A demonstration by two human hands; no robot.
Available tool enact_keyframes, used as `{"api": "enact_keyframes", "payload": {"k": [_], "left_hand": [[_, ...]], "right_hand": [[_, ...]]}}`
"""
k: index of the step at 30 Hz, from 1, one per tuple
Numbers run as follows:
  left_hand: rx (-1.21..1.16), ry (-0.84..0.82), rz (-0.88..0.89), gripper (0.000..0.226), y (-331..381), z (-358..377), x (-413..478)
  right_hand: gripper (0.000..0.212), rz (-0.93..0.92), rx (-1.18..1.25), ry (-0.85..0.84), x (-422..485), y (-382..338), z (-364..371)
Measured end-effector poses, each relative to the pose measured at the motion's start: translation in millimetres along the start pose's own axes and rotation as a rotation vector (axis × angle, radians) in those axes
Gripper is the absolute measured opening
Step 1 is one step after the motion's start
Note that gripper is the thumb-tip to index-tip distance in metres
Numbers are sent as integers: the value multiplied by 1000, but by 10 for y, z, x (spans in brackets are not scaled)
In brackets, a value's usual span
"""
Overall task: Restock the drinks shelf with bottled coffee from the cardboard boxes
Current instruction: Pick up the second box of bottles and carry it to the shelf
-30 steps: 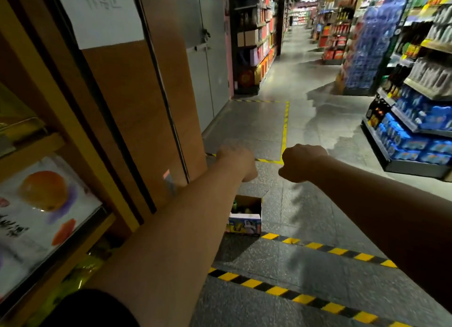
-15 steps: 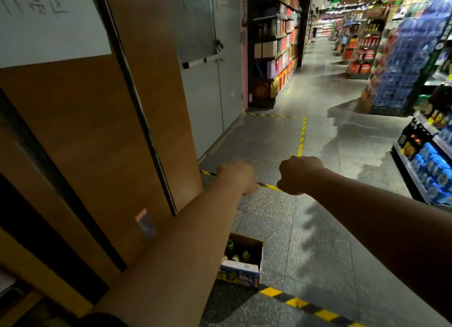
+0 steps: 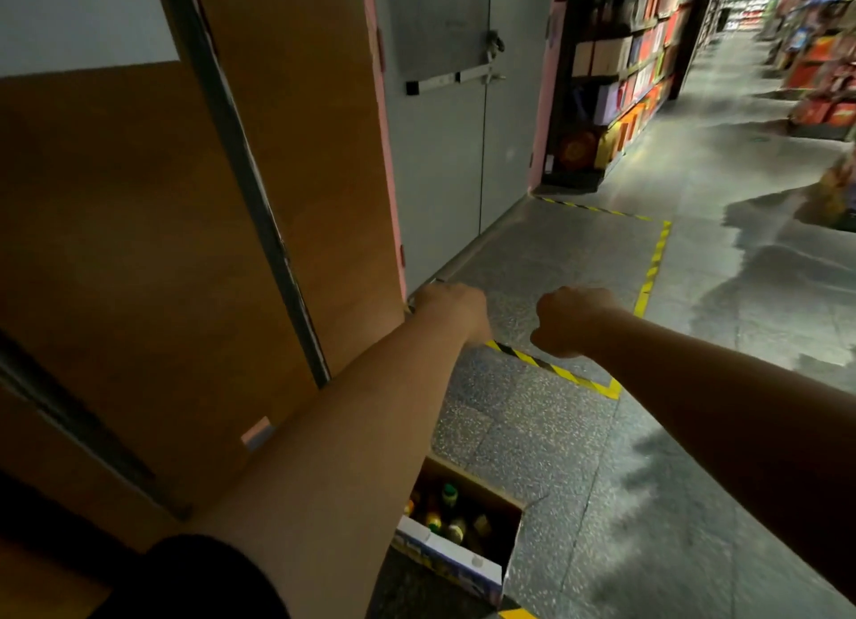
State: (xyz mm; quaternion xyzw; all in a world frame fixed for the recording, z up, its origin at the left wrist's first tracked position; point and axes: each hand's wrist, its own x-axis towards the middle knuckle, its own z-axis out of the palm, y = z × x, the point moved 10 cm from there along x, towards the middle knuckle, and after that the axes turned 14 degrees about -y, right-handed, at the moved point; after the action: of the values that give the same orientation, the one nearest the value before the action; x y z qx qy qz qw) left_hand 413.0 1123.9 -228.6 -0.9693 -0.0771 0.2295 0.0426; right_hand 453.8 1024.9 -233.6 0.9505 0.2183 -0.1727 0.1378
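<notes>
Both my arms reach straight out over the aisle floor. My left hand [image 3: 451, 304] and my right hand [image 3: 567, 320] are curled into fists, backs up, side by side and a little apart. Nothing shows in either fist. An open cardboard box [image 3: 468, 551] stands on the floor low in the view, just right of my left forearm. Inside it are several bottles [image 3: 448, 514] with green and yellow caps. The drinks shelf is out of sight.
A brown wooden panel wall [image 3: 139, 248] with a dark metal strip fills the left. Beyond it is a grey double door [image 3: 444, 164]. Yellow-black tape [image 3: 556, 372] marks the floor. Stocked shelves [image 3: 616, 76] line the aisle beyond.
The view has swung left and forward: the left shelf with fruit pictures and the right blue-bottle shelves have dropped out, and the box sits nearer. Both fists stay held out as before.
</notes>
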Motion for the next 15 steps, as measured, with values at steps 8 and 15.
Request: {"api": "enact_keyframes", "payload": {"k": [8,15], "left_hand": [[-40,-29,-45,29,-215,-204,928],[-187,-175,-165,36,-386,310,1564]], "right_hand": [[30,-55,-40,-53,968,3,-157],[34,-221,-147,-74,1747,-182,-8]]}}
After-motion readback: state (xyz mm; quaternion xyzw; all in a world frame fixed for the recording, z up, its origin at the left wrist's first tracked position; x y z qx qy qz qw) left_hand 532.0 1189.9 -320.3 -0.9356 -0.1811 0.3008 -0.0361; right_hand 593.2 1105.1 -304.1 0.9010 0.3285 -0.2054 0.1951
